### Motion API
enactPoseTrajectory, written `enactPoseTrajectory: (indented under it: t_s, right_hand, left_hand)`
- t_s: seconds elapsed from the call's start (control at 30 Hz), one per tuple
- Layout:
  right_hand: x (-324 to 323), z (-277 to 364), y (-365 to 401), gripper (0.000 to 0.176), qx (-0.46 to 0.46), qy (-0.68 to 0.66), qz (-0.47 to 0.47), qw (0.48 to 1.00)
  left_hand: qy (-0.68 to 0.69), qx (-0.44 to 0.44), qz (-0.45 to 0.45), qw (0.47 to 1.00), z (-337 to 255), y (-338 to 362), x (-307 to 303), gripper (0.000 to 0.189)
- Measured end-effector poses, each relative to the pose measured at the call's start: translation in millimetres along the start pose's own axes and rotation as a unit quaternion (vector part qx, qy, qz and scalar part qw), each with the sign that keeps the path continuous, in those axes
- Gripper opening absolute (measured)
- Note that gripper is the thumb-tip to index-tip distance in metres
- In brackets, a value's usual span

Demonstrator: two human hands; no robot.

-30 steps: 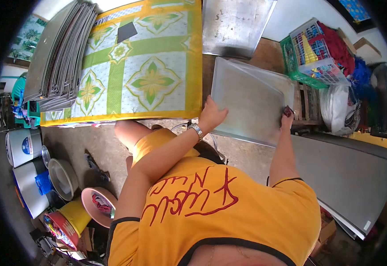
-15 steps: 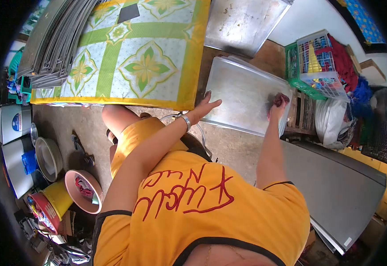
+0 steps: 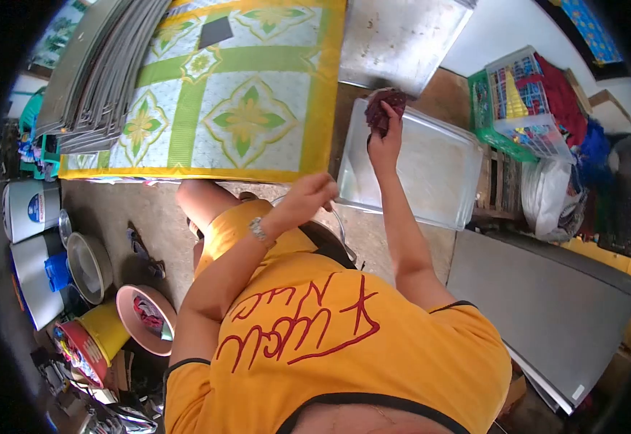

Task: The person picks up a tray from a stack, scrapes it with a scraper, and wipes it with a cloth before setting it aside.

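A crumpled dark red cloth (image 3: 385,108) is bunched in my right hand (image 3: 385,145). It is over the far left corner of a shallow metal tray (image 3: 431,166) with a raised rim. Whether the cloth touches the tray is not clear. My left hand (image 3: 302,202), with a metal-band watch at the wrist, is in front of my body near the corner of the patterned table. Its fingers are curled in, and nothing shows in them.
On the left is a table with a green and white floral cover (image 3: 250,123), bearing a stack of thin metal sheets (image 3: 106,79). Another metal tray (image 3: 402,36) lies beyond. Plastic crates (image 3: 518,108) and a grey panel (image 3: 547,304) stand right; a pink basin (image 3: 146,318) and buckets are left.
My right hand has carried the cloth from the tray's right side to its far left corner. My left hand has drawn back toward my body, its spread fingers now curled.
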State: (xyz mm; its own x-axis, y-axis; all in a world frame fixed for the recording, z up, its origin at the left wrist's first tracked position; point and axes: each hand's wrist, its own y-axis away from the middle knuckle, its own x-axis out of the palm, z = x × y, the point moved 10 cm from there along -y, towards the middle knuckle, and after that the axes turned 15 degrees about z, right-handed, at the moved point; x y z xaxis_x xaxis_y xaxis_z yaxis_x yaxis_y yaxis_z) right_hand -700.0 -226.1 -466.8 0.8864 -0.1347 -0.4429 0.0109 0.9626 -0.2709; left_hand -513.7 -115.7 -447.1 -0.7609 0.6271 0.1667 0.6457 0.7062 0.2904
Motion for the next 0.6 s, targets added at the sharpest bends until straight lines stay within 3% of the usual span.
enactPoseTrajectory:
  t_s: [0.1, 0.2, 0.23, 0.33, 0.37, 0.47, 0.5, 0.6]
  right_hand:
    - [35, 76, -9, 0.056, -0.047, 0.045, 0.07, 0.995]
    - [76, 133, -5, 0.055, -0.128, 0.078, 0.12, 0.981]
    - [89, 149, -3, 0.053, -0.157, 0.086, 0.134, 0.975]
    - [129, 181, 6, 0.053, -0.194, 0.106, 0.176, 0.959]
    - [140, 192, 8, 0.054, -0.203, 0.099, 0.188, 0.956]
    - [177, 215, 10, 0.056, -0.216, 0.097, 0.227, 0.945]
    - [188, 223, 10, 0.055, -0.224, 0.1, 0.237, 0.94]
    - [213, 249, 4, 0.056, -0.255, 0.102, 0.238, 0.932]
  left_hand:
    - [0.024, 0.016, -0.156, 0.987, -25, 45, -69, 0.033]
    - [0.039, 0.033, -0.256, 0.965, -24, 84, -124, 0.037]
    - [0.023, 0.032, -0.282, 0.959, -21, 95, -139, 0.023]
    - [-0.019, 0.098, -0.337, 0.936, -30, 120, -154, 0.012]
    - [-0.008, 0.141, -0.353, 0.925, -27, 128, -161, 0.024]
    - [-0.007, 0.145, -0.378, 0.914, -25, 150, -178, 0.024]
    - [-0.002, 0.086, -0.353, 0.932, 6, 154, -196, 0.024]
    - [-0.193, 0.027, -0.42, 0.886, -24, 194, -222, 0.028]
